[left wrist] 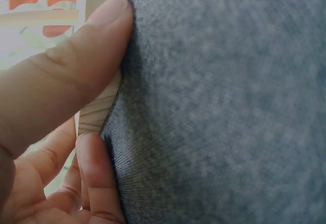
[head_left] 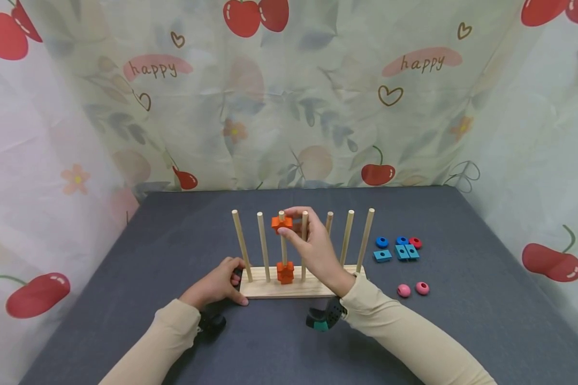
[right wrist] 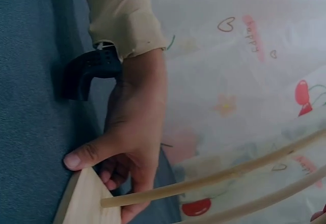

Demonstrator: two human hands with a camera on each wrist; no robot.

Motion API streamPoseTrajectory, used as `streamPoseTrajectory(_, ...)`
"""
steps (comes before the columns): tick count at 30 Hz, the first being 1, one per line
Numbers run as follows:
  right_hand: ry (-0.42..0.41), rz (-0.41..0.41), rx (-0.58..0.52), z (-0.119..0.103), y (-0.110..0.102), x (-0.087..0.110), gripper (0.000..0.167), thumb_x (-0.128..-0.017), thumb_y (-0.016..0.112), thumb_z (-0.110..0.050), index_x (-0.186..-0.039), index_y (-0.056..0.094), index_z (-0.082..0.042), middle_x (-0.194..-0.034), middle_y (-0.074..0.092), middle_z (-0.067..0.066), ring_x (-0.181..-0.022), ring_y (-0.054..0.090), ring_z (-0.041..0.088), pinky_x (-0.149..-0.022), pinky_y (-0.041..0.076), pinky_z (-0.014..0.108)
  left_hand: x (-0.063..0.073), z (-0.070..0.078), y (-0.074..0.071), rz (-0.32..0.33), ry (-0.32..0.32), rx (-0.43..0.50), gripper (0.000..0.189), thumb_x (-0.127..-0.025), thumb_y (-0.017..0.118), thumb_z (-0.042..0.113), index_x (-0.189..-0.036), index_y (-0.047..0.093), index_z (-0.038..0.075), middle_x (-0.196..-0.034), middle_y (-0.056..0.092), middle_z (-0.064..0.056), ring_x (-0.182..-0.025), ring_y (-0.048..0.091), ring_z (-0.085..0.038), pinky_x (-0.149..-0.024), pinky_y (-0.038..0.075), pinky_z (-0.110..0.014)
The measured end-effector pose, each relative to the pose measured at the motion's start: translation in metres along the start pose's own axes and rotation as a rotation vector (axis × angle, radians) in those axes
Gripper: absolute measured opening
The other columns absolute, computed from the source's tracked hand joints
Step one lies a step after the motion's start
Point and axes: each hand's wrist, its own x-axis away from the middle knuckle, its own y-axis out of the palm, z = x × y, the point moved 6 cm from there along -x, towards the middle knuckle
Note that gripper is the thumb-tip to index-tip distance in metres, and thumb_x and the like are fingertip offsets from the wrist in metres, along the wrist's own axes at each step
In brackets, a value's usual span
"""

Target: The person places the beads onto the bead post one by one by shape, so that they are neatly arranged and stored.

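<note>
A wooden peg board (head_left: 289, 290) with several upright pegs stands on the dark table. My left hand (head_left: 219, 283) grips its left end, thumb at the front edge and fingers at the end face, as the left wrist view also shows. Up at the top of the third peg from the left, my right hand (head_left: 315, 251) pinches an orange star-shaped bead (head_left: 280, 223); the peg's tip pokes through it. More orange beads (head_left: 285, 274) sit at the foot of that same peg. The right wrist view shows the left hand (right wrist: 135, 137) on the board's corner; the right fingers are out of that view.
Right of the board lie blue round beads (head_left: 382, 243), a red round bead (head_left: 416, 243) and light blue square beads (head_left: 382, 256). Nearer the front are two pink balls (head_left: 403, 290). A printed curtain (head_left: 289, 123) closes off the back and sides of the table.
</note>
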Motion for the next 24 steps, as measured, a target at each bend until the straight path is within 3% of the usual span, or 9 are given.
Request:
streamPoseTrajectory(9, 0.066, -0.01, -0.041, 0.025, 0.007, 0.012, 0.033, -0.094, 0.062, -0.016, -0.123, 0.049, -0.007, -0.112, 0.06, 0.013, -0.1, 0.062, 0.022, -0.088, 0.052, 0.039, 0.0, 0.001, 0.0, 0.004, 0.013, -0.012, 0.072, -0.057, 0.092, 0.003, -0.117, 0.054, 0.001, -0.111, 0.044, -0.013, -0.093, 0.049, -0.021, -0.08, 0.043, -0.03)
streamPoseTrajectory(24, 0.158, -0.024, 0.013, 0.063, 0.013, 0.033, 0.032, -0.093, 0.064, -0.014, -0.121, 0.05, -0.007, -0.113, 0.058, 0.011, -0.101, 0.058, 0.021, -0.085, 0.049, 0.029, -0.001, 0.001, 0.0, 0.004, 0.011, -0.009, 0.071, -0.057, 0.093, 0.003, -0.117, 0.054, 0.002, -0.111, 0.044, -0.012, -0.092, 0.049, -0.021, -0.079, 0.043, -0.029)
